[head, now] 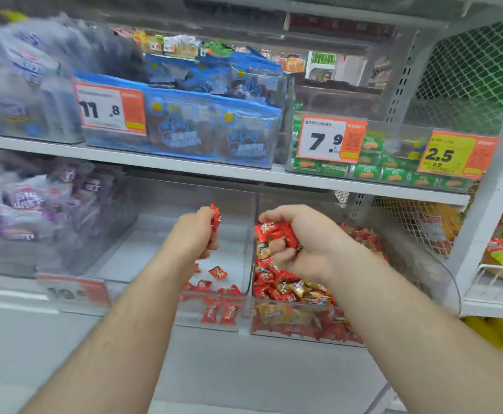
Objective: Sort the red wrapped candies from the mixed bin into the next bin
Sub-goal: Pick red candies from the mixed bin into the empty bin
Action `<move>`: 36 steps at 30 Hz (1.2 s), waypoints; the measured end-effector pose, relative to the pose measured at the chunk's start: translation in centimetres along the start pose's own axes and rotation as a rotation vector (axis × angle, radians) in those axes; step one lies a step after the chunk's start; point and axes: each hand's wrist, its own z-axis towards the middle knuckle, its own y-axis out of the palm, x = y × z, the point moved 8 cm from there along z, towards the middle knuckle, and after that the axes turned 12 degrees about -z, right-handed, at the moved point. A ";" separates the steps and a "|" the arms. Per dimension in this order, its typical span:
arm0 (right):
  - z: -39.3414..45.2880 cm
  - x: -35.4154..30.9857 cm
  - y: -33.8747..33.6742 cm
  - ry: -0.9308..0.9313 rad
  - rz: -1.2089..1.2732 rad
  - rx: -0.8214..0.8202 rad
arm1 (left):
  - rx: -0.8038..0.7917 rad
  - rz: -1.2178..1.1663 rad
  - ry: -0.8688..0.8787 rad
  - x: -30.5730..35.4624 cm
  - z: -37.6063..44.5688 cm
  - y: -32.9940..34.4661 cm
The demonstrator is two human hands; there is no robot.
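White shop shelving (202,171) carried clear plastic bins. Red wrapped candies (277,231) sat bunched in the right hand (307,240), closed around them above the mixed bin (304,333) of red and gold sweets. Just beside it, the left hand (196,234) pinched one red candy (215,218) over the next bin (211,324), where a few red candies (218,272) lay.

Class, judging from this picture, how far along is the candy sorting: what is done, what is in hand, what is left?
Done: a few red candies already lie in the next bin, which is mostly bare. In hand: the left hand holds red candy over that bin, and the right hand grips several above the mixed bin. Left: many red candies remain among gold ones there. Early stage.
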 end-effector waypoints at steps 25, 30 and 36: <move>2.6 -0.3 3.5 -0.198 -0.202 0.089 | -0.151 0.646 0.253 -0.9 0.8 -2.0; -0.8 0.4 -4.0 -0.264 -0.146 0.244 | -0.243 0.637 0.454 1.4 -3.1 4.5; -3.9 0.6 -13.8 -0.312 -0.056 0.441 | -0.416 0.757 0.567 0.4 -5.8 12.2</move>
